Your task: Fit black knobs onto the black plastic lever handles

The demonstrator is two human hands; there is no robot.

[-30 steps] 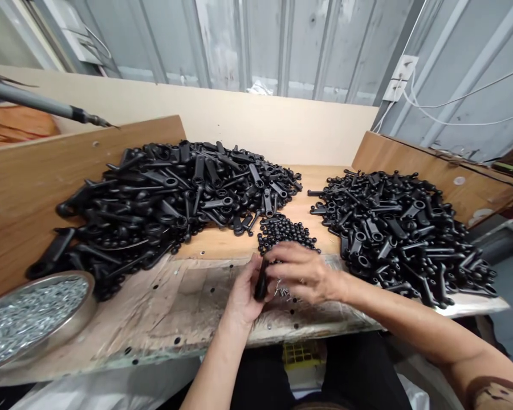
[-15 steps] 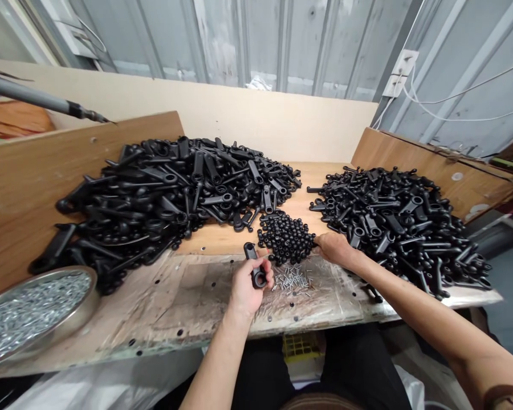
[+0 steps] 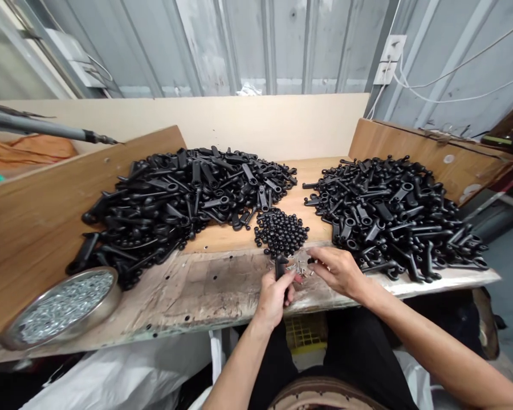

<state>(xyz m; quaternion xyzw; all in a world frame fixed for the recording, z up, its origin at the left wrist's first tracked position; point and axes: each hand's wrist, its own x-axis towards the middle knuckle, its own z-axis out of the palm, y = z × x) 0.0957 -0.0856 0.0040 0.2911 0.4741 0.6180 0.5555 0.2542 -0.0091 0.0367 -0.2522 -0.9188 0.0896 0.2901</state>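
black handle [image 3: 280, 265] | matte black, upright | clasped by left hand [image 3: 275, 296]

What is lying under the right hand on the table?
Silvery pins show at the fingertips of the right hand, on the table, beside the lever in the left hand. The palm covers any others.

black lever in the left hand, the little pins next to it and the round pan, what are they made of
Black lever: likely moulded plastic, matte with a dull sheen and rounded edges; coated metal is possible. Pins: bright silvery metal, glinting. Round pan: metal, probably steel, with a brushed reflective wall.
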